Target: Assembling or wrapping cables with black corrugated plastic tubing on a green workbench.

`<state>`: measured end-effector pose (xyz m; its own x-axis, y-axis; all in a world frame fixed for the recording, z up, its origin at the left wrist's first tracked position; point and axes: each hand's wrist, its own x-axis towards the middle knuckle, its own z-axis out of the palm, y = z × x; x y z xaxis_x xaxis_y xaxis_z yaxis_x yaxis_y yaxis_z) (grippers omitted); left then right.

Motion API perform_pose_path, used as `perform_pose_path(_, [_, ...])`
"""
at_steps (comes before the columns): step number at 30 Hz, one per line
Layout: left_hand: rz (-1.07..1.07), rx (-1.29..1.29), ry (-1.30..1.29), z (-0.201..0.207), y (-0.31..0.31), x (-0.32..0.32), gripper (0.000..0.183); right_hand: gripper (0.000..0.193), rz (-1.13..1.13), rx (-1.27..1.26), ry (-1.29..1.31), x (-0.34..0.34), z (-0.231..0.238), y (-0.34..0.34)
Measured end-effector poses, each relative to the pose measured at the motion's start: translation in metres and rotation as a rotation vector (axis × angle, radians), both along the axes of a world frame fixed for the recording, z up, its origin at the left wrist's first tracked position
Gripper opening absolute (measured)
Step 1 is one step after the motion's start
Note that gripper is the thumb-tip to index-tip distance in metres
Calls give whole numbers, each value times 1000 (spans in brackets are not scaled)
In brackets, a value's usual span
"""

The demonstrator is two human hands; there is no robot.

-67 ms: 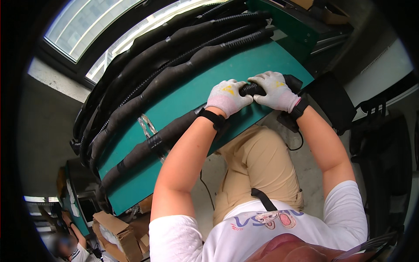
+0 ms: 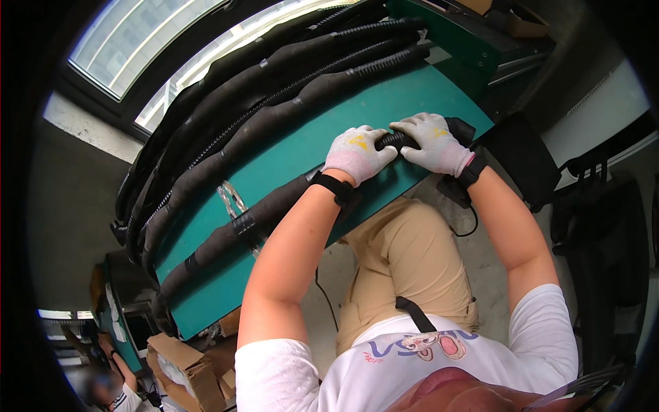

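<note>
Both hands wear whitish work gloves and grip a black corrugated tube (image 2: 397, 141) near the right end of the green tabletop. My left hand (image 2: 355, 152) is closed around it on the left. Close beside it, my right hand (image 2: 432, 143) is closed on the same tube, with a short ribbed stretch showing between them. To the left the tube continues as a long dark sleeved bundle (image 2: 271, 211) lying along the near edge. A black end piece (image 2: 461, 130) sticks out past my right hand. My palms hide the gripped parts.
Several long black hoses (image 2: 268, 110) lie bowed along the far side of the green table (image 2: 405, 96), by a window (image 2: 147, 41). A silvery, shiny strip (image 2: 232, 198) crosses near the bundle. A black chair (image 2: 525, 161) stands at right, a cardboard box (image 2: 182, 367) at lower left, near another person (image 2: 123, 384).
My thumbs have parted slightly, so a little more of the corrugated tube shows between the gloves. Everything else looks the same.
</note>
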<state>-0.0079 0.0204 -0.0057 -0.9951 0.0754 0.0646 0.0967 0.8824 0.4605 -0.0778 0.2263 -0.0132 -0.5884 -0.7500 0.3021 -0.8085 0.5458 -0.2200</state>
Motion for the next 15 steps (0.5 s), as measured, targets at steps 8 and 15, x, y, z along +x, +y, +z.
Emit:
perform_pose_path(8, [-20, 33, 41, -4, -2, 0, 44, 47, 26, -40, -40, -3, -2, 1])
perform_pose_path(15, [13, 101, -29, 1, -4, -2, 41, 39, -45, -56, -119, -9, -1, -8])
